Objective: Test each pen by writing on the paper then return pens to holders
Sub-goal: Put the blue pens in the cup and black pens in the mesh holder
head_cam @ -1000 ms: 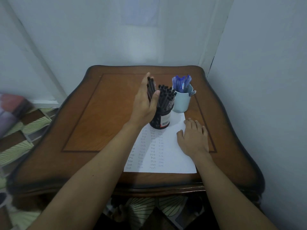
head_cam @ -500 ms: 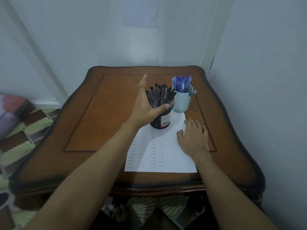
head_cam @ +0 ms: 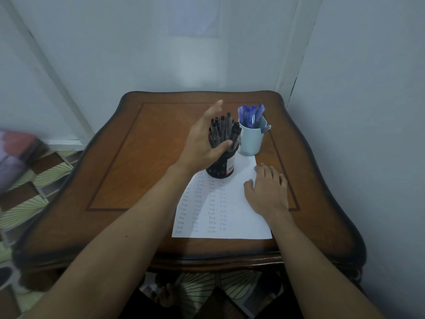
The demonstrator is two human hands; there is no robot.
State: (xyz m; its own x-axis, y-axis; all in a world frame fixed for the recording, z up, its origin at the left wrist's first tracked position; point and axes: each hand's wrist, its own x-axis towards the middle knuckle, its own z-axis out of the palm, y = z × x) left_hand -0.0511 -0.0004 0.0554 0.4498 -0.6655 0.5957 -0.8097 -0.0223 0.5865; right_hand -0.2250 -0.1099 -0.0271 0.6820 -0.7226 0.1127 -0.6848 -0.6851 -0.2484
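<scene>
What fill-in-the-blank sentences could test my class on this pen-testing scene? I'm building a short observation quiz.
1. The black pens stand in a ____ holder.
2. The blue pens stand in a light ____ cup.
3. The right hand rests flat on the ____.
4. The word written repeatedly on the paper is ____.

Missing words: black; blue; paper; test

Paper point(head_cam: 232, 217) on the counter point(head_cam: 128, 180), pen holder point(head_cam: 222, 166) on its far edge, cup of pens point(head_cam: 250, 141) just behind-right, right hand point(head_cam: 268, 192) on the paper's right side.
</scene>
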